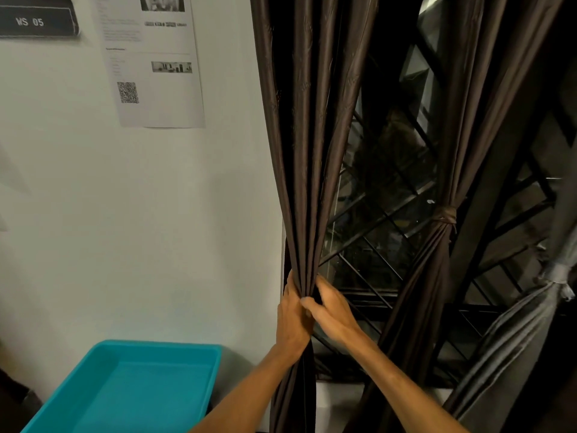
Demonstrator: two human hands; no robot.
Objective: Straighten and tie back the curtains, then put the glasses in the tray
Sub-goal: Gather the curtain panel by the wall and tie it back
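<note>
A dark brown curtain [307, 151] hangs at the window's left side, gathered into a narrow bundle at sill height. My left hand [292, 317] grips that bundle from the left. My right hand [332, 307] wraps around it from the right, fingers curled over the folds and touching the left hand. A second brown curtain [449, 145] to the right is bound by a tieback [444, 215]. A grey curtain [512, 339] at the far right is tied too. A turquoise tray [162, 354] sits at the lower left. No glasses are in view.
A white wall [140, 214] carries a printed sheet [153, 60] and a dark sign [34, 20] reading WS 05. Behind the curtains is a window with a black diamond grille [377, 220]. A white sill [338, 395] runs below it.
</note>
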